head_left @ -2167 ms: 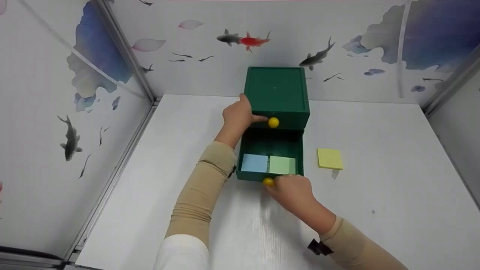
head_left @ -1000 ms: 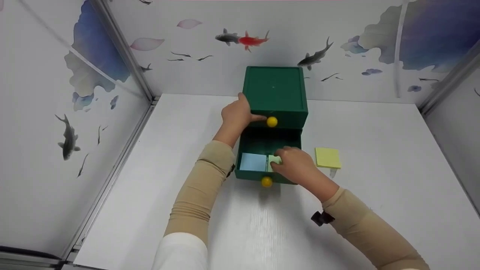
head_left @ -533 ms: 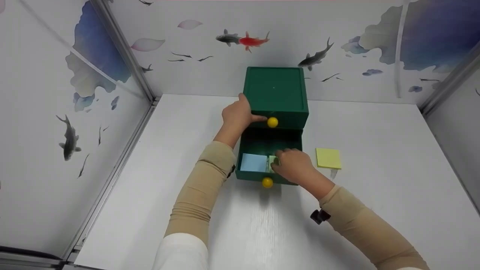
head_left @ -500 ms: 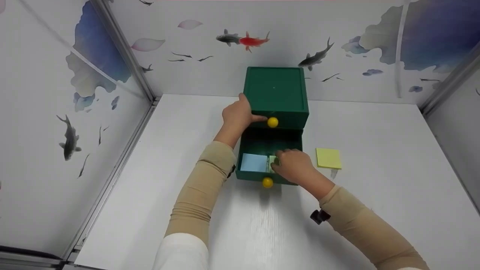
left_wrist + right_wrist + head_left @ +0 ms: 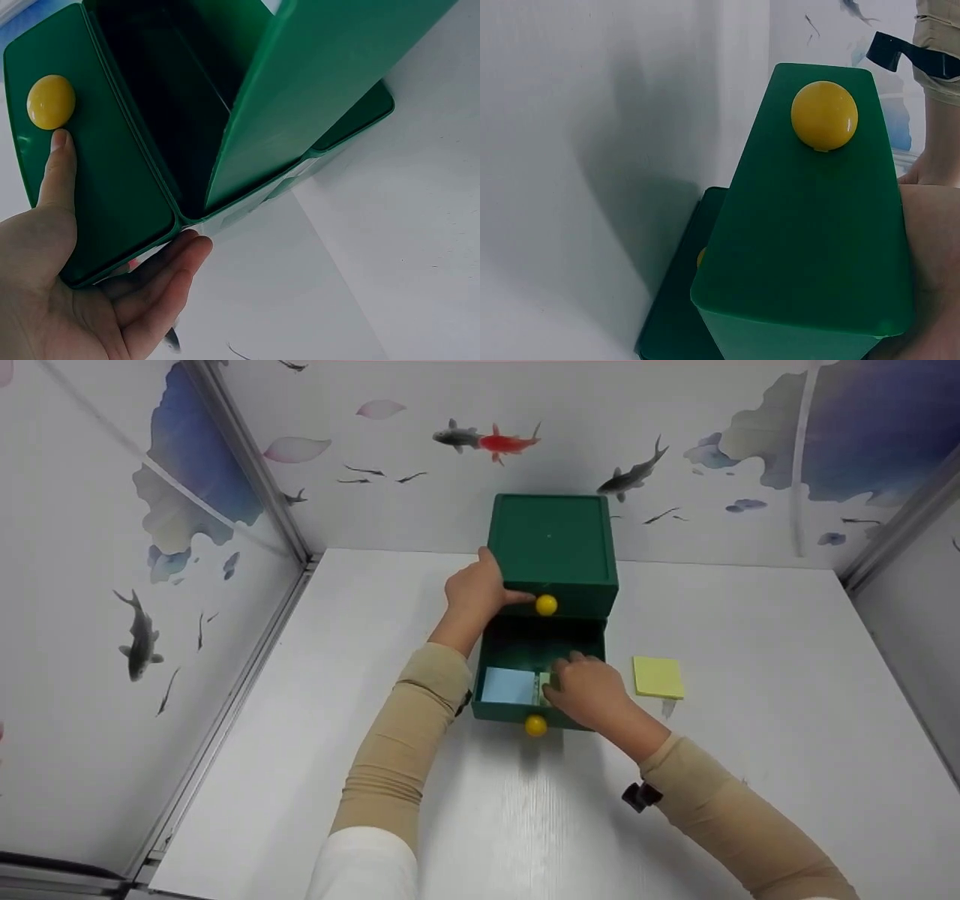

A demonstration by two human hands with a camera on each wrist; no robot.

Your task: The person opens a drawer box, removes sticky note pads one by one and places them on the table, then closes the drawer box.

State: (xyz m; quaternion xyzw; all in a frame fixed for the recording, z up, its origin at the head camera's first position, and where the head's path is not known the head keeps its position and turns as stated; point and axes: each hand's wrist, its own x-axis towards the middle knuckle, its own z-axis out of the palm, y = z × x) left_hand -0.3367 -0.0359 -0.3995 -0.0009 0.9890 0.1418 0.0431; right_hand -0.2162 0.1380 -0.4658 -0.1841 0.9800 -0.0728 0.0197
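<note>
Here our left hand (image 5: 474,587) clasped the green cabinet (image 5: 551,540); our right hand (image 5: 592,690) curled over the green pad (image 5: 545,681), probably light, stiffish, best edge-held; pinching, we couldn't tell.

Your right hand (image 5: 592,690) covers most of the green pad (image 5: 545,680), so you cannot tell whether you grip it. From your right wrist, the drawer front (image 5: 810,240) hides that pad, the blue pad (image 5: 508,685) and nearly all of one yellow knob (image 5: 701,257). Your left wrist view crops your left hand (image 5: 82,307) and the green box (image 5: 112,195).
</note>
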